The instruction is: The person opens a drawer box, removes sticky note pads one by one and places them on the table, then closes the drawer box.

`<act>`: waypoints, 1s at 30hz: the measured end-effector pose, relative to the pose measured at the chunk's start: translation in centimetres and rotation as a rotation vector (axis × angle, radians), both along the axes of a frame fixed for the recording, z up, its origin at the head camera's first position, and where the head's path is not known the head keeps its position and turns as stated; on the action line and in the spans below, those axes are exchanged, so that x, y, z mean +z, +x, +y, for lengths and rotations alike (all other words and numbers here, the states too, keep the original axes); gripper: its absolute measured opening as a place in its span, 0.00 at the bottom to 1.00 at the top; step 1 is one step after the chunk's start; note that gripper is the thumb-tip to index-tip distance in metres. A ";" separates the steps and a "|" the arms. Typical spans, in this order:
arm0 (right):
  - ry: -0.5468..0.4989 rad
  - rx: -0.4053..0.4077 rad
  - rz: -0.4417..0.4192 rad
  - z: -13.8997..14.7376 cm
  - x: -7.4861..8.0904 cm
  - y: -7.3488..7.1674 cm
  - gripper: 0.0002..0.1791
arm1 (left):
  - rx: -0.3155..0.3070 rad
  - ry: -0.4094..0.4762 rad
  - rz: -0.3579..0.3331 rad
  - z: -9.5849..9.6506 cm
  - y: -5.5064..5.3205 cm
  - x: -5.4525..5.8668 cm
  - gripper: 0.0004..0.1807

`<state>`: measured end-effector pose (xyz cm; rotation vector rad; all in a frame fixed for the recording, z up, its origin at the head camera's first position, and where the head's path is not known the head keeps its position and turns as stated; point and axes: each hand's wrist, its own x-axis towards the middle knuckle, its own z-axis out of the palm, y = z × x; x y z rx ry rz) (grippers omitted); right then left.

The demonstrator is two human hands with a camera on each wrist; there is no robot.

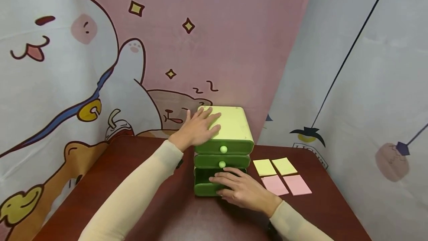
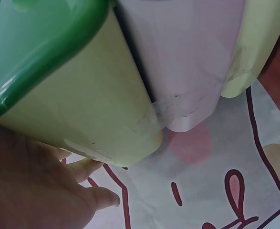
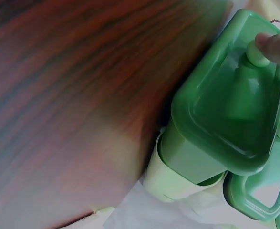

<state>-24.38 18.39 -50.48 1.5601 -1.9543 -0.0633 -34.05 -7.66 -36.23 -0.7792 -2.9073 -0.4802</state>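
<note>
A small chest of stacked drawers (image 1: 232, 124) has green fronts, round pale knobs and a pale yellow top. My left hand (image 1: 197, 128) rests spread on its top, toward the left side; the left wrist view shows its fingers along the pale yellow casing (image 2: 92, 95). The bottom drawer (image 1: 203, 190) is pulled out, while the upper two sit in their casings. Over this drawer lies my right hand (image 1: 245, 190), its fingers extended above the opening. In the right wrist view, the thumb (image 3: 273, 46) touches the drawer's round knob (image 3: 258, 55).
Several sticky-note pads lie right of the chest, including a yellow pad (image 1: 284, 166) and a pink pad (image 1: 297, 185). The dark red-brown table (image 1: 133, 174) ends against a cartoon-print cloth (image 1: 234, 47) behind the chest.
</note>
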 end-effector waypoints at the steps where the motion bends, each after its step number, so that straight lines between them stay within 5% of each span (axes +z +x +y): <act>1: -0.001 -0.001 0.000 0.0 0.0 0.0 0.14 | -0.001 0.001 -0.002 -0.1 0.0 0.0 0.39; 30: 0.020 -0.046 0.041 0.0 -0.3 -1.7 0.11 | 0.003 0.005 0.002 -0.1 0.3 0.1 0.39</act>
